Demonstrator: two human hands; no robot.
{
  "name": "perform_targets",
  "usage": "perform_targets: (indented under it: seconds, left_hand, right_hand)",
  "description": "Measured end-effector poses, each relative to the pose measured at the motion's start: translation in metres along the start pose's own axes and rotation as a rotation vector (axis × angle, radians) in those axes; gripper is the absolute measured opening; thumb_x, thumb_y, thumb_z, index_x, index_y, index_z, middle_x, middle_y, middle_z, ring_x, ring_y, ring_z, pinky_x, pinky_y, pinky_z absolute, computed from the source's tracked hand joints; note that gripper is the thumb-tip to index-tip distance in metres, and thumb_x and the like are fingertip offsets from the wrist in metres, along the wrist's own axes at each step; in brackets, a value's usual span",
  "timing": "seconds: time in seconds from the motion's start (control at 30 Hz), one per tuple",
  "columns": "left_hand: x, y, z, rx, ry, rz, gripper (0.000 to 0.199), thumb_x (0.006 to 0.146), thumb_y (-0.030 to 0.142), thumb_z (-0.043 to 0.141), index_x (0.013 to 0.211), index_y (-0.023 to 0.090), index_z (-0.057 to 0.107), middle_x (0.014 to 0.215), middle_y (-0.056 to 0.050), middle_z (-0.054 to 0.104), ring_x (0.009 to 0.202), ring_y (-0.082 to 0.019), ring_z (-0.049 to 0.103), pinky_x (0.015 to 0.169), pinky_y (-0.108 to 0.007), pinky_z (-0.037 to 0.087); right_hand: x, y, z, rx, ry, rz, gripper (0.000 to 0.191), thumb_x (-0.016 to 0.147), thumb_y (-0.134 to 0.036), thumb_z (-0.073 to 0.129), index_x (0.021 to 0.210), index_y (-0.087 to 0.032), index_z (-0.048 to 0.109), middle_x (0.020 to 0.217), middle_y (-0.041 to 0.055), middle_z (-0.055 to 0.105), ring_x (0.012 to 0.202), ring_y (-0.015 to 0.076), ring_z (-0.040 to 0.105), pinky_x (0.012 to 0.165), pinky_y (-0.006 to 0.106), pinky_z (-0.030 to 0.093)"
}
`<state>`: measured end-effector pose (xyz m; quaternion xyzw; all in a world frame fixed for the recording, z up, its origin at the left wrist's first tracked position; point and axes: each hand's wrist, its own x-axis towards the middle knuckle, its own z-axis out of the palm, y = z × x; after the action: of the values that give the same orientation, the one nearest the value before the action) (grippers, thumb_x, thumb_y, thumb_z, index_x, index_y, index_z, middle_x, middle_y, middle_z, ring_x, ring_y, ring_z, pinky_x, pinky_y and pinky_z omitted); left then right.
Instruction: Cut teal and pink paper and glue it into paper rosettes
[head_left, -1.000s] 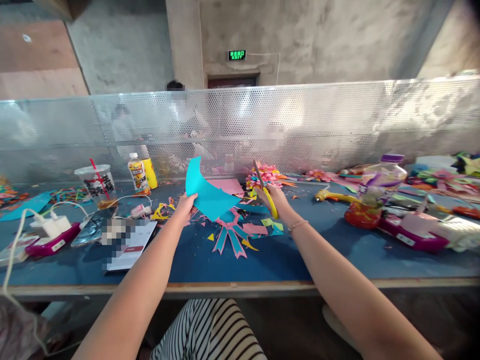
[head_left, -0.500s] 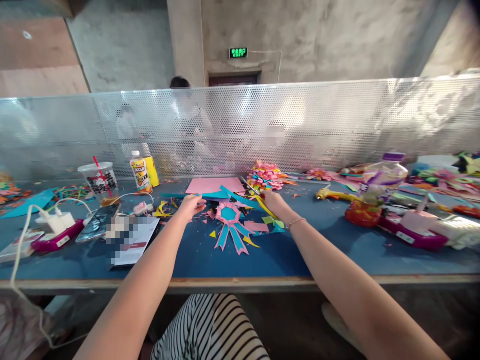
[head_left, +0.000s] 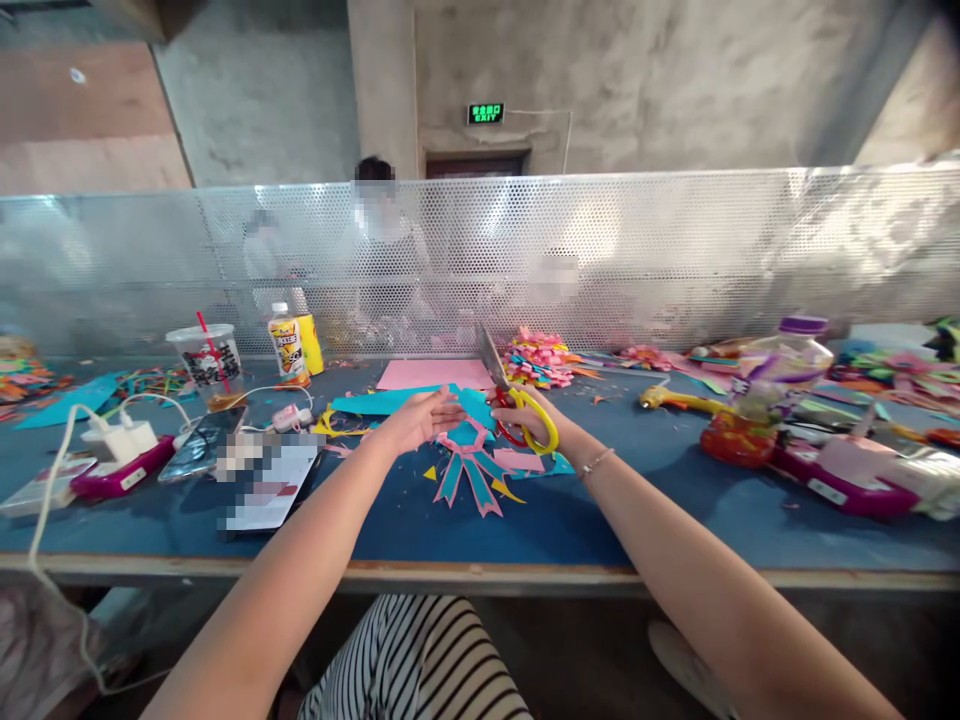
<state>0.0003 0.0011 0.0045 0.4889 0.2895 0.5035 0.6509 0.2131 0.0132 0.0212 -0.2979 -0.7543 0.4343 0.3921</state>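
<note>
Scissors (head_left: pixel 493 358), red-and-yellow handles: gripped in right hand (head_left: pixel 553 407), blades angled upward, presumably clear of the other hand. Blue paper (head_left: pixel 367 403): at and beyond left hand (head_left: pixel 421 420), contact indeterminable. Pink-and-blue paper ornament (head_left: pixel 470 478): flat, near side, seemingly kept within reach. Left fingers: extended, unclenched. Both arms: reaching far, converging.

Blue sheet (head_left: pixel 371 403) now down at the table (head_left: pixel 555 525)

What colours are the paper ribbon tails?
The ribbon tails are blue, edged in pink; the head view shows it.
</note>
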Motion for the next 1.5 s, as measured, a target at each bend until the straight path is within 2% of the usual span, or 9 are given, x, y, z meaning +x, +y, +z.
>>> perform_targets:
  seconds: [0.13, 0.27, 0.4, 0.7, 1.0, 1.1, 1.33, 1.4, 1.5]
  left_hand:
    - [-0.001, 0.004, 0.002, -0.096, 0.056, 0.113, 0.027, 0.068, 0.018, 0.067, 0.092, 0.015, 0.055, 0.081, -0.004, 0.066, 0.072, -0.012, 0.063, 0.074, -0.027, 0.05]
    - [-0.001, 0.011, -0.001, -0.156, 0.226, 0.198, 0.034, 0.064, 0.008, 0.067, 0.093, 0.016, 0.052, 0.068, 0.002, 0.062, 0.059, -0.008, 0.06, 0.063, -0.021, 0.05]
    - [0.0, 0.017, -0.003, -0.195, 0.322, 0.279, 0.036, 0.063, 0.007, 0.065, 0.094, 0.018, 0.049, 0.065, 0.004, 0.06, 0.057, -0.008, 0.059, 0.063, -0.022, 0.05]
    - [0.003, 0.028, -0.031, -0.27, 0.552, 0.49, 0.03, 0.061, 0.009, 0.062, 0.081, 0.02, 0.043, 0.062, 0.006, 0.054, 0.058, -0.006, 0.058, 0.062, -0.019, 0.047]
    - [0.004, 0.026, -0.042, -0.194, 0.756, 0.489, 0.02, 0.06, 0.009, 0.053, 0.063, 0.018, 0.035, 0.052, 0.007, 0.046, 0.052, -0.005, 0.053, 0.064, -0.02, 0.048]
    - [0.003, 0.028, -0.04, -0.242, 0.697, 0.481, 0.014, 0.06, 0.01, 0.049, 0.067, 0.018, 0.04, 0.054, 0.006, 0.048, 0.053, -0.006, 0.054, 0.066, -0.024, 0.05]
    - [-0.016, 0.037, -0.025, -0.238, 0.355, 0.397, 0.017, 0.067, 0.022, 0.051, 0.084, 0.018, 0.056, 0.063, -0.001, 0.058, 0.068, -0.013, 0.061, 0.073, -0.029, 0.05]
    - [-0.025, 0.039, -0.023, -0.213, 0.197, 0.316, 0.03, 0.072, 0.036, 0.049, 0.092, 0.015, 0.059, 0.064, -0.005, 0.06, 0.065, -0.016, 0.062, 0.068, -0.032, 0.05]
    - [-0.034, 0.042, -0.02, -0.165, 0.073, 0.111, 0.061, 0.07, 0.064, 0.038, 0.094, 0.013, 0.061, 0.062, -0.01, 0.061, 0.054, -0.02, 0.059, 0.053, -0.034, 0.048]
  right_hand:
    - [-0.001, -0.005, 0.007, -0.07, -0.068, -0.062, 0.027, 0.063, -0.031, 0.065, 0.081, -0.017, 0.052, 0.07, -0.0013, 0.052, 0.058, 0.0096, 0.047, 0.053, 0.023, 0.038]
    - [0.002, -0.003, 0.01, -0.112, 0.045, -0.05, 0.028, 0.062, -0.034, 0.065, 0.079, -0.017, 0.051, 0.071, -0.001, 0.052, 0.059, 0.0104, 0.048, 0.054, 0.023, 0.039]
    - [0.006, 0.001, 0.008, -0.183, 0.187, -0.041, 0.026, 0.061, -0.032, 0.063, 0.077, -0.017, 0.049, 0.061, -0.0039, 0.046, 0.054, 0.009, 0.044, 0.051, 0.022, 0.036]
    - [0.018, 0.03, -0.024, -0.284, 0.25, -0.017, 0.029, 0.056, -0.026, 0.062, 0.082, -0.016, 0.053, 0.07, 0.0004, 0.056, 0.062, 0.0122, 0.052, 0.057, 0.023, 0.041]
    - [0.006, 0.011, -0.031, -0.084, 0.274, 0.107, 0.033, 0.056, -0.031, 0.064, 0.083, -0.017, 0.051, 0.055, -0.0052, 0.047, 0.041, 0.0068, 0.04, 0.04, 0.021, 0.032]
    - [0.007, 0.012, -0.03, -0.02, 0.38, 0.052, 0.032, 0.058, -0.033, 0.062, 0.084, -0.019, 0.05, 0.057, -0.0048, 0.046, 0.042, 0.0067, 0.039, 0.04, 0.021, 0.031]
    - [0.016, 0.018, -0.042, 0.194, 0.626, -0.03, 0.036, 0.056, -0.038, 0.059, 0.076, -0.022, 0.035, 0.057, -0.0054, 0.04, 0.046, 0.0081, 0.041, 0.042, 0.022, 0.032]
    - [0.017, 0.019, -0.046, 0.213, 0.619, -0.058, 0.037, 0.055, -0.039, 0.06, 0.075, -0.022, 0.034, 0.057, -0.0055, 0.039, 0.046, 0.0078, 0.04, 0.042, 0.022, 0.031]
    - [0.015, 0.02, -0.049, 0.246, 0.521, -0.063, 0.036, 0.055, -0.037, 0.063, 0.075, -0.022, 0.037, 0.056, -0.0064, 0.037, 0.045, 0.0066, 0.037, 0.04, 0.021, 0.029]
